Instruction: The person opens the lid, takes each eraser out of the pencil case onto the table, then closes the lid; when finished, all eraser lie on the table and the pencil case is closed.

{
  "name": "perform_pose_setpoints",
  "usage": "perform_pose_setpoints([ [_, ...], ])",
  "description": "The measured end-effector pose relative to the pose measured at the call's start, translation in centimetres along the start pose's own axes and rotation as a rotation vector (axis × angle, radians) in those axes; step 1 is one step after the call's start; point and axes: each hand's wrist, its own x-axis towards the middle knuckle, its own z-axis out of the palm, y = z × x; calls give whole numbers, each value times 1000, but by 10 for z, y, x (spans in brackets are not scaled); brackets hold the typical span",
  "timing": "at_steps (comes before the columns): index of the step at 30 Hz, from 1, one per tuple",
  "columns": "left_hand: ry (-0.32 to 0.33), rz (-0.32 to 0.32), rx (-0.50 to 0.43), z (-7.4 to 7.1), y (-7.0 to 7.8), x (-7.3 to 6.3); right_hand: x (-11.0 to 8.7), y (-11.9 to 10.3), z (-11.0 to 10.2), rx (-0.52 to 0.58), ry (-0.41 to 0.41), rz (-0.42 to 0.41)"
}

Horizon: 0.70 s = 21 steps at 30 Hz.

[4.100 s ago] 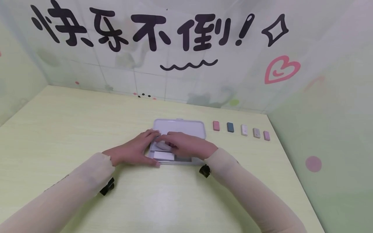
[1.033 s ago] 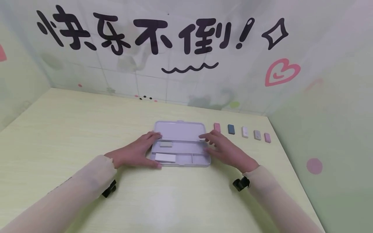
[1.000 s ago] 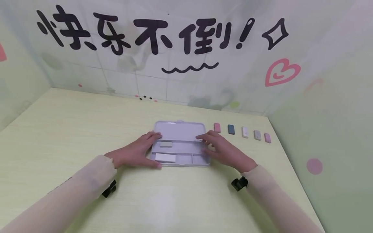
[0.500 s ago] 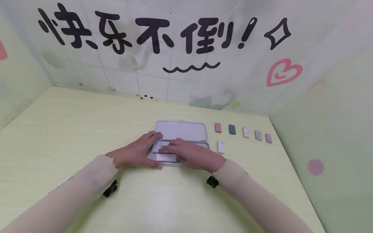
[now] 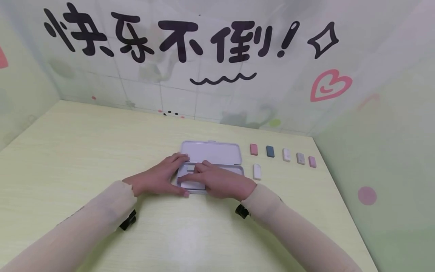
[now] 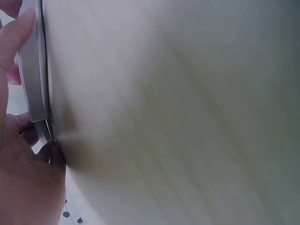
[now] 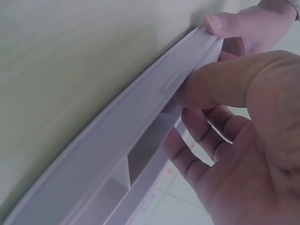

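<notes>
A pale lilac pencil case (image 5: 211,152) lies on the table with its lid folded back. My left hand (image 5: 157,176) grips its left end, thumb at the front edge and fingers at the hinge side, also seen in the left wrist view. My right hand (image 5: 222,183) reaches into the front compartment. Its index finger spans to the left end of a long white eraser (image 5: 193,186), with the thumb near the right end. In the right wrist view the thumb dips behind the front wall, which hides the eraser. A small whitish eraser (image 5: 190,169) sits in the back compartment.
A white eraser (image 5: 256,172) lies just right of the case. Behind it runs a row: a pink eraser (image 5: 253,149), a blue one, a white one, a grey one and a lilac-pink eraser (image 5: 312,162). Printed walls (image 5: 217,98) enclose the table.
My right hand has left a white eraser on the table right of the case, then moved left into the front compartment, over the long white eraser. The left hand stays put.
</notes>
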Motion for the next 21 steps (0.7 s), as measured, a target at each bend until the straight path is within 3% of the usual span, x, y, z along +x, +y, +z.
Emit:
perform_pose_setpoints([
  [11, -4, -7, 12, 0, 2, -1, -6, 3, 6, 75, 60, 18],
  [21, 14, 9, 15, 2, 0, 1, -10, 4, 7, 59, 81, 14],
])
